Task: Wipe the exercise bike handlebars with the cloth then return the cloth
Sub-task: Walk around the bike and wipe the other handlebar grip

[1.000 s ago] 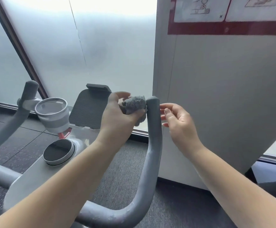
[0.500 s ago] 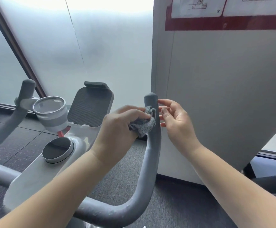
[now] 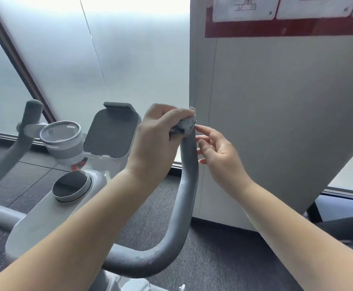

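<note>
A grey curved right handlebar (image 3: 189, 177) of the exercise bike rises in the middle of the view. My left hand (image 3: 156, 143) grips a small grey cloth (image 3: 185, 126) and presses it over the top tip of that bar, hiding the tip. Just right of the bar, my right hand (image 3: 219, 152) hovers with fingers loosely spread and one fingertip near the cloth, holding nothing. The left handlebar (image 3: 27, 127) stands at the far left, untouched.
Between the bars sit a white cup holder (image 3: 63, 139), a ribbed tablet holder (image 3: 111, 133) and a round black display (image 3: 71, 185) on the white console. A grey panel (image 3: 276, 112) stands close behind the right bar. Dark floor lies below.
My left hand has moved the cloth from the inner side of the right bar up onto its tip, covering it. My right hand stays beside the bar, slightly lower.
</note>
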`<state>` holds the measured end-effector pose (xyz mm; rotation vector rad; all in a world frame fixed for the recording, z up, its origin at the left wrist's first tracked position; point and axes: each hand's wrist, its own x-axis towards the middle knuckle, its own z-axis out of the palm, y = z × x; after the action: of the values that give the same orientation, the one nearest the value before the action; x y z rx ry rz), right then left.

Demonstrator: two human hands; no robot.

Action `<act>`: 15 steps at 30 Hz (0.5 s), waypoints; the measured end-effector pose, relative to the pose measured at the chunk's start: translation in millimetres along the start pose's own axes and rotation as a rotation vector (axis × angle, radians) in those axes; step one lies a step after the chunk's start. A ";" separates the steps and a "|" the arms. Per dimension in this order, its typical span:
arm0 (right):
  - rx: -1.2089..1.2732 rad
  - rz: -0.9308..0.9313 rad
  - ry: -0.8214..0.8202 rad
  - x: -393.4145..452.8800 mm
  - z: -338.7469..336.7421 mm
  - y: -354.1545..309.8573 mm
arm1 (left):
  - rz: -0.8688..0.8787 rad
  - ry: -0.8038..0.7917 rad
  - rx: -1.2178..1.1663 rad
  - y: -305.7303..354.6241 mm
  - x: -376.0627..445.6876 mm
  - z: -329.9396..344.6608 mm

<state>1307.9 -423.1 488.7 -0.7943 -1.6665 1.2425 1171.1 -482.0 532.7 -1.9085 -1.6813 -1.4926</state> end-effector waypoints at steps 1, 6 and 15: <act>-0.005 -0.001 -0.004 -0.6 -0.4 0.1 | -0.006 -0.002 -0.003 0.1 -0.4 1.1; 0.010 -0.005 -0.009 -2.7 0.3 0.8 | -0.057 -0.053 0.030 4.1 -3.3 12.6; -0.016 -0.005 -0.010 -3.2 0.8 2.0 | -0.080 0.186 0.080 -2.1 1.6 19.0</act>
<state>1308.4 -425.6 485.8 -0.7946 -1.6875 1.2326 1179.4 -467.1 523.9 -1.6252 -1.7231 -1.5530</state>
